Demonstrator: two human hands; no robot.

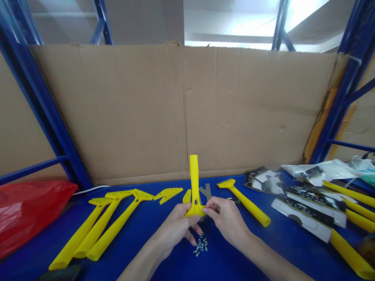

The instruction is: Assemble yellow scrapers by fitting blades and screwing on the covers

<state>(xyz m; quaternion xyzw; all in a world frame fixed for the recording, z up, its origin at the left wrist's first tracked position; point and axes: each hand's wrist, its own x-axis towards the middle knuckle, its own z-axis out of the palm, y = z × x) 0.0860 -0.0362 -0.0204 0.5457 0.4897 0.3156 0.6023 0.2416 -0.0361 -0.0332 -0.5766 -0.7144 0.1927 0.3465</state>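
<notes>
A yellow scraper handle (194,175) stands upright, its wide head downward, in the middle of the view. My left hand (178,228) is closed around the left side of that head. At the head's right end, the fingertips of my right hand (227,216) are pinched together; what lies between them is too small to make out. Below the hands is a small pile of screws and nuts (201,245) on the blue table. Behind the upright handle lie grey metal blades (207,191) and a small yellow plate (186,196), both partly hidden.
Three yellow handles (114,230) lie at left, near loose yellow head plates (168,193). A scraper (249,203) with a blade lies right of my hands. Printed cards (304,218) and more handles (348,251) crowd the right. Cardboard (187,109) walls the back; a red bag (32,214) sits left.
</notes>
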